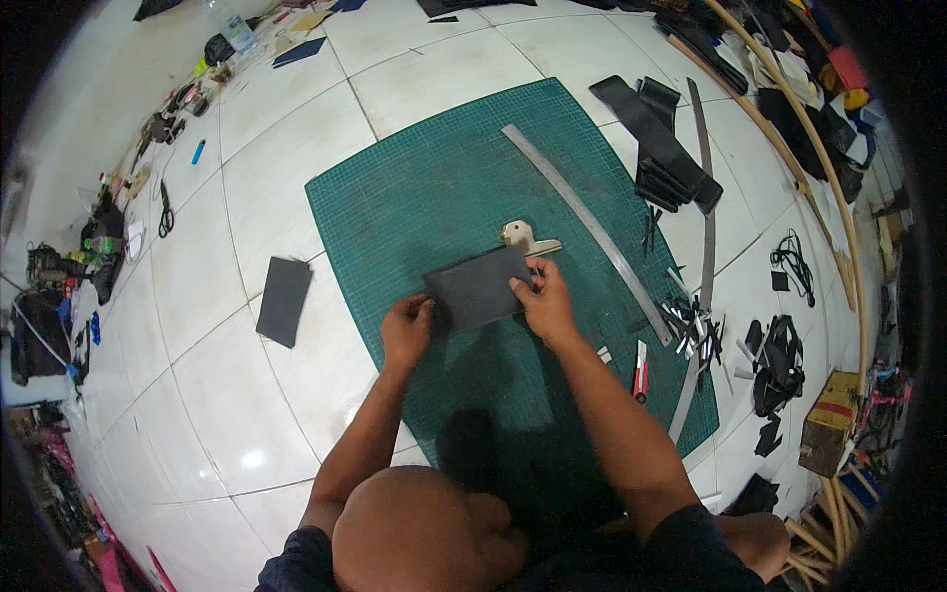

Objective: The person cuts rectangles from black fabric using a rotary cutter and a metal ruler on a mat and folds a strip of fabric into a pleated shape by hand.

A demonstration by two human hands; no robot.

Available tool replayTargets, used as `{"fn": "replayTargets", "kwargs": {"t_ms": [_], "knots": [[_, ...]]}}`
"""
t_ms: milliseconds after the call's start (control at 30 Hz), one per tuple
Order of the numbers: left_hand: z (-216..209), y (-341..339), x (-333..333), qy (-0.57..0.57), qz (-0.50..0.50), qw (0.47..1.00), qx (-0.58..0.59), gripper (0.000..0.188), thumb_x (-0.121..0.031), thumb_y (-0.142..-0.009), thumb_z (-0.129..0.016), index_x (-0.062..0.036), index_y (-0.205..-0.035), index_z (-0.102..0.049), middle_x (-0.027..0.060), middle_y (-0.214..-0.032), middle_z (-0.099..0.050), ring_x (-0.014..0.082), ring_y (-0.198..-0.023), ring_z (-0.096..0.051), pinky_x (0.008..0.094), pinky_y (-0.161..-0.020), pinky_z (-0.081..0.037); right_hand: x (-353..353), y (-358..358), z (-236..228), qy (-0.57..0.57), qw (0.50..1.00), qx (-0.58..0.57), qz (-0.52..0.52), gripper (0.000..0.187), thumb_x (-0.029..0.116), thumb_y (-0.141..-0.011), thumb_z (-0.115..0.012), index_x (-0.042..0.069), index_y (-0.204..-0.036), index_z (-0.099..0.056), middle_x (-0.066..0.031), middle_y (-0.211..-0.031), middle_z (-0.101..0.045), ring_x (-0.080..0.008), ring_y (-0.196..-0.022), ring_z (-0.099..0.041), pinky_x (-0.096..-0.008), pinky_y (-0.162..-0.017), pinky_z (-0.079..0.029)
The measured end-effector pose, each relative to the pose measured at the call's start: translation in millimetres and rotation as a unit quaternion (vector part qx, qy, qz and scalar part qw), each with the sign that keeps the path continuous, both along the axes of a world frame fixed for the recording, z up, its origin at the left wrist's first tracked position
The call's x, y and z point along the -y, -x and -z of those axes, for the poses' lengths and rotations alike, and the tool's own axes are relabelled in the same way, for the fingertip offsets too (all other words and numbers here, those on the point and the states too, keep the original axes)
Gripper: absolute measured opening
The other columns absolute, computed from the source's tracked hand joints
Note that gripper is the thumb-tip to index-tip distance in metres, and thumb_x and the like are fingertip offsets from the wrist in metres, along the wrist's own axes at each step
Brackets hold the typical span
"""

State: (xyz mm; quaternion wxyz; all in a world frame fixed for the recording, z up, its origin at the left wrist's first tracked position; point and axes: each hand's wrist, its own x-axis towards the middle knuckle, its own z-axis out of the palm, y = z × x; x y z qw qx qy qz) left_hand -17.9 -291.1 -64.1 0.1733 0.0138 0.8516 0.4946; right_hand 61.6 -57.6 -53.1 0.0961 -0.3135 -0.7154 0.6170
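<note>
A dark grey rectangular piece of sheet material point(478, 288) is held over the green cutting mat point(414, 187). My right hand point(546, 304) grips its right end, the thumb lying on top. At the opposite end, the closed fingertips of my left hand point(406, 328) pinch the left edge. Just beyond the far right corner is a metal bulldog clip point(523, 237); whether it touches the piece I cannot tell. A similar grey rectangle point(284, 301) lies on the white tiles to the left of the mat.
A steel ruler point(592, 232) crosses the mat's right side, near a red utility knife point(641, 373) and scattered scraps point(695, 326). A longer metal strip point(707, 247) and folded black straps point(656, 138) lie further right. Scissors point(165, 212) and a blue pen-like object point(198, 152) rest on the left.
</note>
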Motion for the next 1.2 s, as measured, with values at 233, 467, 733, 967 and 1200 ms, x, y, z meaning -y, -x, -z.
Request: {"fn": "replayTargets", "kwargs": {"t_ms": [233,467,733,967,1200], "knots": [[-24,-4,-14,0.078,-0.012,0.997,-0.003,0.039,-0.023,-0.082,-0.079,0.0025,-0.108,-0.067,0.0150,-0.089,-0.073,0.0266,-0.083,-0.072,0.0363,-0.076,-0.055,14,7,-8,-0.172,0.984,0.033,-0.021,0.045,0.015,-0.084,-0.076,0.002,-0.122,-0.057,-0.0128,-0.102,-0.064,-0.0226,-0.089,-0.062,-0.0361,-0.081,-0.050],[-24,-4,-13,0.082,-0.012,0.997,-0.001,0.037,-0.023,-0.082,-0.079,0.0007,-0.108,-0.067,0.0134,-0.089,-0.073,0.0259,-0.083,-0.071,0.0364,-0.076,-0.054,14,4,-12,-0.259,0.963,0.068,-0.041,0.044,0.020,-0.084,-0.076,0.003,-0.121,-0.059,-0.0134,-0.102,-0.061,-0.0286,-0.093,-0.061,-0.0399,-0.082,-0.050],[-26,-3,-19,0.124,0.003,0.992,-0.005,0.035,-0.028,-0.082,-0.078,-0.0025,-0.103,-0.067,0.0133,-0.091,-0.073,0.0300,-0.086,-0.071,0.0396,-0.078,-0.054,8,3,-4,-0.318,0.945,0.046,-0.055,0.042,0.020,-0.084,-0.075,0.003,-0.120,-0.060,-0.0134,-0.104,-0.061,-0.0297,-0.095,-0.061,-0.0411,-0.085,-0.050],[-35,-1,-25,0.175,0.092,0.979,-0.054,0.044,-0.028,-0.084,-0.075,-0.0052,-0.119,-0.060,0.0178,-0.114,-0.066,0.0355,-0.106,-0.064,0.0440,-0.089,-0.051,8,5,-15,-0.290,0.951,0.084,-0.066,0.044,0.020,-0.085,-0.075,0.003,-0.122,-0.058,-0.0181,-0.108,-0.061,-0.0367,-0.100,-0.060,-0.0452,-0.087,-0.049],[-41,-27,-78,0.246,0.304,0.884,-0.255,0.058,-0.029,-0.083,-0.073,-0.0089,-0.134,-0.053,0.0188,-0.143,-0.047,0.0390,-0.129,-0.049,0.0509,-0.103,-0.044,10,3,-4,-0.287,0.957,0.017,-0.046,0.043,0.017,-0.086,-0.073,0.002,-0.123,-0.057,-0.0199,-0.109,-0.060,-0.0398,-0.102,-0.059,-0.0460,-0.086,-0.049]]}}
